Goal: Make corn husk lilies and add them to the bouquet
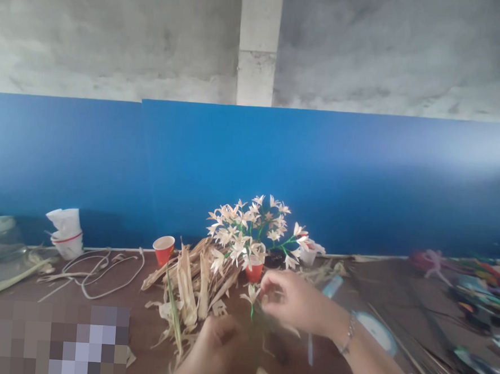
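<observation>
A single cream husk flower point(251, 294) with a green stem stands between my two hands over the brown table. My left hand point(219, 337) is closed at the lower end of its stem, though motion blurs the fingertips. Close to the petals, on their right side, my right hand point(289, 299) has its fingers curled in a pinch; whatever it holds is too small to make out. Behind them a bunch of similar flowers point(247, 226) on green stems rises around a red paper cup point(254, 273). Dry corn husks point(188, 285) lie piled to the left.
Another red paper cup point(163, 250) stands behind the husks. Farther left are white cups point(67, 243) and a white cable point(89, 281). A round white-and-blue spool-like disc point(374, 332) lies by my right forearm. Coloured craft odds and ends point(481, 291) crowd the right. A blue panel point(183, 171) closes the back.
</observation>
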`<state>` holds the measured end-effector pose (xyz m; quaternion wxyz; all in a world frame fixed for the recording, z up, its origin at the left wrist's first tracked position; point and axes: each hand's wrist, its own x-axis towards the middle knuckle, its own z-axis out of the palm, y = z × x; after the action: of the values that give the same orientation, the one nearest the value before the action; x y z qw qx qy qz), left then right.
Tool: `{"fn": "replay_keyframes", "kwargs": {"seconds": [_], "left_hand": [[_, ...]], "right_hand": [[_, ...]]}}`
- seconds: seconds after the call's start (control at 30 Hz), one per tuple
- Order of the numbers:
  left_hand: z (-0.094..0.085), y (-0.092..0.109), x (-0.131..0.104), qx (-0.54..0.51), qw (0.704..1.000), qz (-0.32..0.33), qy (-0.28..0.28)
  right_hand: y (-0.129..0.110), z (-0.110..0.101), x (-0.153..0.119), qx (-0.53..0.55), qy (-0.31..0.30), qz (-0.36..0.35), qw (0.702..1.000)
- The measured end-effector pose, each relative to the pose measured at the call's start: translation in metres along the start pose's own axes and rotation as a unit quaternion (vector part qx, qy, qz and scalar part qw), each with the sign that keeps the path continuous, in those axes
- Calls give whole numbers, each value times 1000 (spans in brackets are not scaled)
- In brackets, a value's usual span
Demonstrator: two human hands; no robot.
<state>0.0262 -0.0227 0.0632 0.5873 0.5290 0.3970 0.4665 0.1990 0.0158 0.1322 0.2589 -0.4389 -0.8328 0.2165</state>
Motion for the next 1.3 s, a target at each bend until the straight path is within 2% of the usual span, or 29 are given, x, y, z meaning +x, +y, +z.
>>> {"fn": "replay_keyframes", "kwargs": {"seconds": [0.13,0.2,0.27,0.3,0.37,0.43,0.47,0.5,0.57,0.7,1.1,1.3], "left_hand": [[2,-1,0,-23,1000,10,-18],[-1,-4,2,-18,1000,9,2],[-6,-7,5,-17,999,4,48],[-9,-8,6,-25,998,3,65],[-15,-9,10,-44,994,17,100],[-19,-9,12,-61,989,36,126],[-20,-9,13,-68,987,42,137],[-20,-8,13,-73,986,45,145],[-18,-9,13,-81,983,48,154],[-13,-9,10,-87,984,40,148],[-7,-16,8,-103,975,72,182],[-3,-17,5,-93,972,95,193]], "right_hand": [[5,4,5,81,-12,37,996],[9,6,6,136,-19,49,989],[13,7,4,203,-16,53,978],[14,9,2,224,12,54,973],[16,14,-3,210,141,49,966],[16,23,-10,102,311,7,945],[15,29,-13,29,363,-40,930],[14,35,-15,-42,377,-98,920],[11,45,-17,-160,369,-159,902],[10,56,-9,-249,360,-153,886],[18,60,2,-251,352,-148,889],[11,68,-1,-202,410,-141,878]]}}
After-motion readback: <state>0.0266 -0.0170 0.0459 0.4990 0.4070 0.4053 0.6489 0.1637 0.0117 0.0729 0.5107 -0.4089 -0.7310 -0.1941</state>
